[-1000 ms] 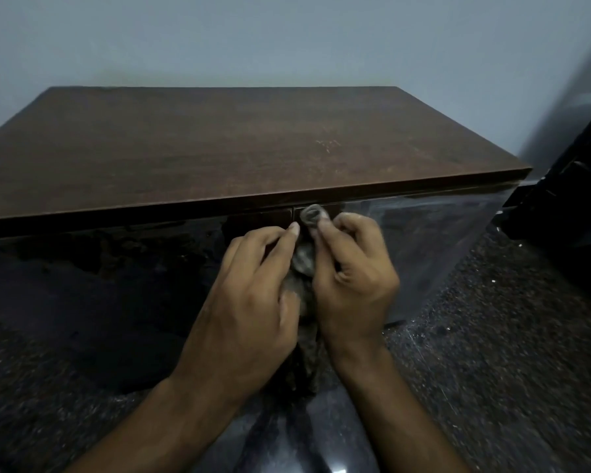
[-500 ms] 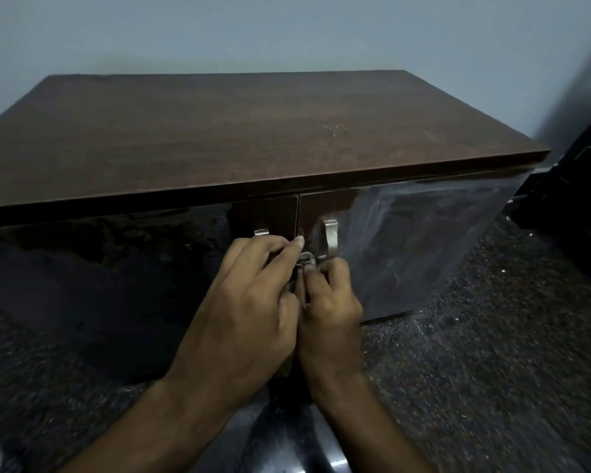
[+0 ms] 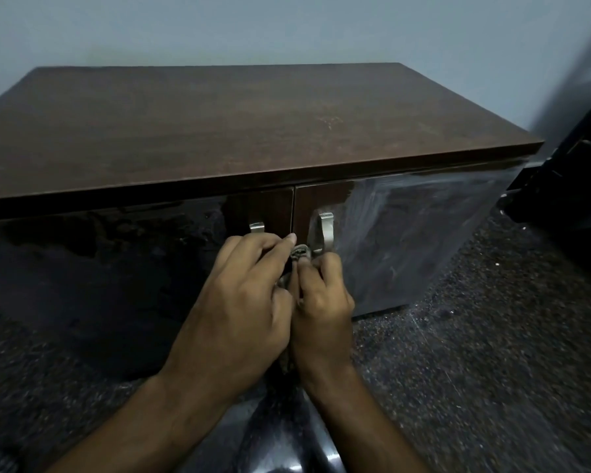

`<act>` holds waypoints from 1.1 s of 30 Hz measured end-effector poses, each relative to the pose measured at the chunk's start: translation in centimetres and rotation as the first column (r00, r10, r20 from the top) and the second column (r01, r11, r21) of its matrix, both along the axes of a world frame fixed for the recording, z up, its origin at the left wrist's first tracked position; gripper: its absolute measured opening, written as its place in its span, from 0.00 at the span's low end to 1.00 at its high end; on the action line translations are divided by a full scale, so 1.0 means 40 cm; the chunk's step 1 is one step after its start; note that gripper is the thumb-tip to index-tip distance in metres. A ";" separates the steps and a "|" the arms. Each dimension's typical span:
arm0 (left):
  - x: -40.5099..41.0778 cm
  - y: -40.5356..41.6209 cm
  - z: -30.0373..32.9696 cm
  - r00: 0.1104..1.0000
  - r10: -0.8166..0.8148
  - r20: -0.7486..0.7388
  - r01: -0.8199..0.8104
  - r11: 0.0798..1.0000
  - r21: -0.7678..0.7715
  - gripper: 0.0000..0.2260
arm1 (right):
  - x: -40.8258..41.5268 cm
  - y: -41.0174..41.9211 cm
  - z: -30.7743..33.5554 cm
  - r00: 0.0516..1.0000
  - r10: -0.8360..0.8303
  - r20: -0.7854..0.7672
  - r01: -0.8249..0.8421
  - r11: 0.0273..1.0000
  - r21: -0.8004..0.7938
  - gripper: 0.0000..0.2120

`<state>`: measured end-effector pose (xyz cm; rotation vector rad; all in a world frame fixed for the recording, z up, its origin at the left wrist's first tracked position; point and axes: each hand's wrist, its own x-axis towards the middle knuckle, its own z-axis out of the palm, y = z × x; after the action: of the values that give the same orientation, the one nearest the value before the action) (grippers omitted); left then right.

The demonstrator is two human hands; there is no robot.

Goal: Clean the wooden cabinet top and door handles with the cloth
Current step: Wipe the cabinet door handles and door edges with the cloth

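A low dark wooden cabinet stands against the wall, its brown top (image 3: pixel 246 131) bare. Two glossy doors meet at the middle; the right door (image 3: pixel 417 240) shows pale wipe streaks. The right metal handle (image 3: pixel 325 232) is fully in view. The left metal handle (image 3: pixel 257 227) shows only its upper end above my left hand (image 3: pixel 246 302). My right hand (image 3: pixel 321 298) is pressed against the left one in front of the door seam. Both pinch a small grey cloth (image 3: pixel 299 251), of which only a bunched tip shows between the fingertips.
A pale blue wall (image 3: pixel 287 29) rises behind the cabinet. A black object (image 3: pixel 567 172) stands close to the cabinet's right end. The floor (image 3: pixel 492 353) is dark and speckled. A shiny dark shape (image 3: pixel 287 438) lies below my wrists.
My hands dropped from the top of the door seam to below the handles, taking the cloth down with them. Both handles came into view.
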<state>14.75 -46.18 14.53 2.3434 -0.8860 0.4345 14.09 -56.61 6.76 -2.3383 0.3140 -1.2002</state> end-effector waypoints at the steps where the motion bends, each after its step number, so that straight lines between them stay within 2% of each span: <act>1: -0.001 0.000 0.001 1.000 -0.007 0.008 0.007 1.000 0.026 0.22 | 0.002 0.001 0.010 1.000 0.002 0.023 -0.002 1.000 0.023 0.05; 5: 0.006 -0.001 0.006 0.999 -0.022 0.037 0.019 0.996 0.084 0.21 | 0.019 -0.003 0.069 0.983 -0.049 0.178 0.041 0.998 0.049 0.08; 7: 0.010 -0.004 0.007 0.999 -0.030 0.038 0.027 0.995 0.092 0.22 | 0.016 -0.003 0.063 0.987 -0.058 0.151 0.058 0.998 0.003 0.06; 9: 0.008 -0.006 0.007 0.998 -0.047 0.033 0.043 0.994 0.103 0.23 | 0.003 0.002 0.032 0.997 -0.058 0.048 0.059 0.998 -0.025 0.02; 11: 0.006 -0.009 0.008 0.998 -0.065 0.020 0.062 0.993 0.096 0.23 | -0.008 0.006 0.013 0.998 -0.059 -0.015 0.059 0.998 -0.005 0.05; 16: 0.006 -0.007 0.015 0.997 -0.080 0.018 0.081 0.997 -0.012 0.21 | 0.012 -0.007 0.095 0.971 -0.119 0.207 0.120 0.993 0.008 0.07; 21: 0.004 -0.008 0.019 0.997 -0.069 0.017 0.070 0.997 -0.034 0.21 | 0.012 0.000 0.060 0.985 -0.141 0.097 0.145 0.989 -0.042 0.12; 24: 0.006 -0.015 0.010 0.992 -0.117 -0.044 0.116 0.993 -0.034 0.23 | -0.009 -0.011 0.044 0.986 -0.105 0.131 0.104 0.994 0.016 0.11; 27: 0.004 -0.024 0.005 0.979 -0.162 -0.125 0.147 0.982 -0.117 0.26 | -0.025 -0.027 0.086 0.969 -0.086 0.230 0.076 0.996 0.053 0.06; 30: -0.007 -0.038 0.004 0.940 -0.160 -0.303 0.070 0.955 -0.289 0.28 | -0.017 -0.060 0.115 0.966 -0.086 0.242 0.062 0.992 0.106 0.04; 33: -0.015 -0.052 0.001 0.866 -0.173 -0.470 -0.026 0.921 -0.388 0.31 | -0.010 -0.071 0.102 0.976 -0.063 0.209 0.046 0.995 0.085 0.08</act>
<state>14.14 -48.28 14.56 1.9108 -0.5742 -0.0424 13.69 -59.47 10.85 -2.1235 0.3465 -1.4222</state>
